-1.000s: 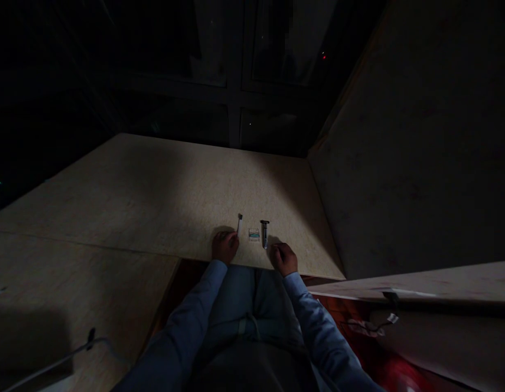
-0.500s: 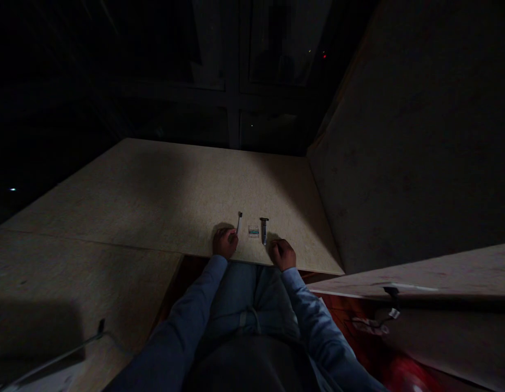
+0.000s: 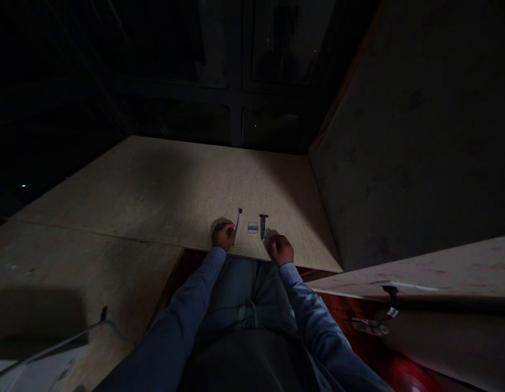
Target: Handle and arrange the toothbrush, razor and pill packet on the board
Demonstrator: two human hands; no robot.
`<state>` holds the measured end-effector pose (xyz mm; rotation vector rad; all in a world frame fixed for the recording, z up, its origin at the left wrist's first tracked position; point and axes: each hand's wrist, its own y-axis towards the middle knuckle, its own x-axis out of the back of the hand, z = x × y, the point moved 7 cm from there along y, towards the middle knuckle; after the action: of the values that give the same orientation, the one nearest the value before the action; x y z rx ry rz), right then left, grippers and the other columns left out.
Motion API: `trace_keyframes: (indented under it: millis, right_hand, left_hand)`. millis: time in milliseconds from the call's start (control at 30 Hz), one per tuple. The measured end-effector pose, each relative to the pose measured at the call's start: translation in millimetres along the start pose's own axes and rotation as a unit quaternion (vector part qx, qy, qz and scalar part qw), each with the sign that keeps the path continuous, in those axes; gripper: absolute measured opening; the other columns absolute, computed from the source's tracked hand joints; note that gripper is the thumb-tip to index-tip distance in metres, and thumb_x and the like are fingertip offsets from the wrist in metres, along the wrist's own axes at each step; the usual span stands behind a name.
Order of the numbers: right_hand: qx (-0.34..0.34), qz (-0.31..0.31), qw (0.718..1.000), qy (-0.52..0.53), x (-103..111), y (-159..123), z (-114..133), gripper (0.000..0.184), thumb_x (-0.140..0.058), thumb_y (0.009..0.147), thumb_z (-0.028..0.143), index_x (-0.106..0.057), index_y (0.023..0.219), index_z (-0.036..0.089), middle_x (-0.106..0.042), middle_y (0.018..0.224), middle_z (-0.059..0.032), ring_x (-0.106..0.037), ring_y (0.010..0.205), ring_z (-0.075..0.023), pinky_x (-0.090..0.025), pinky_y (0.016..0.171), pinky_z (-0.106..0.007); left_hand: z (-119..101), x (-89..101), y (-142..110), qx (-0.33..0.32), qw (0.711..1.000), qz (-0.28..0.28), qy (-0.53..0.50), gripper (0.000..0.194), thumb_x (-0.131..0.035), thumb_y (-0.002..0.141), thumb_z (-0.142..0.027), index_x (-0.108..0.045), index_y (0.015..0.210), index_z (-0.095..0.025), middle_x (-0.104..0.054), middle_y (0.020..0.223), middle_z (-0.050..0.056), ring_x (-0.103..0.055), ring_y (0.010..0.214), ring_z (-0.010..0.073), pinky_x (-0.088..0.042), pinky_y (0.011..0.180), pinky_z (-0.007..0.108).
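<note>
A slim white toothbrush (image 3: 237, 228) with a dark head lies on the pale tabletop, its head pointing away from me. Just left of its handle rests my left hand (image 3: 223, 236), fingers curled in; whether the fingertips touch the handle I cannot tell. To the right of the toothbrush is a small clear pack with a teal band (image 3: 253, 228). Beyond that lies a razor (image 3: 263, 227), its dark head at the far end and its handle toward me. My right hand (image 3: 282, 250) rests closed near the table edge, just right of the razor's handle, apart from it.
The pale table (image 3: 219, 174) runs back to a dark window and widens to the left. A wall (image 3: 399, 136) borders it on the right. At lower left lies a grey cable (image 3: 64, 348) over a white object. A black plug with cord (image 3: 391, 294) hangs at lower right.
My left hand has drawn slightly left off the toothbrush, whose handle now shows in full. My right hand stays closed beside the razor. The view has shifted a little.
</note>
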<state>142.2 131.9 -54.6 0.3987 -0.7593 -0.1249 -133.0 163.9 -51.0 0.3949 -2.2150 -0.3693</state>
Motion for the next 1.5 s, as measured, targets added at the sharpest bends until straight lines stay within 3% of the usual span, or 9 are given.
trace_keyframes:
  millis: [633,1200,1400,1500]
  right_hand:
    - [0.003,-0.008,1.000,-0.009,-1.4,1.7,0.8,0.031,-0.045,0.090,0.032,-0.073,0.089,0.018,-0.073,0.091,-0.0124,-0.068,0.087,-0.0239,-0.054,0.080,-0.033]
    - [-0.008,-0.007,1.000,-0.010,-0.2,1.5,-0.9,0.031,-0.046,0.090,0.033,-0.072,0.089,0.018,-0.073,0.092,-0.0127,-0.068,0.089,-0.0246,-0.053,0.082,-0.034]
    - [-0.013,-0.004,1.000,-0.012,0.3,1.8,-2.3,0.030,-0.046,0.089,0.032,-0.073,0.090,0.017,-0.073,0.094,-0.0134,-0.067,0.090,-0.0247,-0.053,0.082,-0.034]
    - [-0.014,-0.001,1.000,-0.016,0.2,1.8,-1.9,0.031,-0.045,0.089,0.031,-0.072,0.090,0.016,-0.072,0.092,-0.0131,-0.067,0.088,-0.0243,-0.052,0.081,-0.034]
  left_hand:
    - [-0.7,3.1,-0.4,0.010,1.000,-0.025,-0.006,0.017,-0.061,0.074,-0.017,-0.074,0.080,-0.025,-0.076,0.086,0.007,-0.069,0.090,0.0261,-0.057,0.087,0.041]
    - [-5.1,3.0,-2.3,0.014,1.000,-0.005,-0.011,0.016,-0.061,0.076,-0.016,-0.074,0.082,-0.024,-0.077,0.089,0.008,-0.070,0.094,0.0275,-0.056,0.090,0.043]
    - [-9.7,7.6,2.6,0.017,1.000,0.021,-0.016,0.022,-0.060,0.082,-0.019,-0.074,0.098,-0.021,-0.077,0.096,0.008,-0.071,0.093,0.0246,-0.057,0.087,0.040]
    - [-23.7,8.9,7.7,-0.004,0.999,0.048,-0.013,0.030,-0.062,0.085,-0.027,-0.072,0.113,-0.020,-0.075,0.105,0.010,-0.069,0.103,0.0257,-0.054,0.095,0.042]
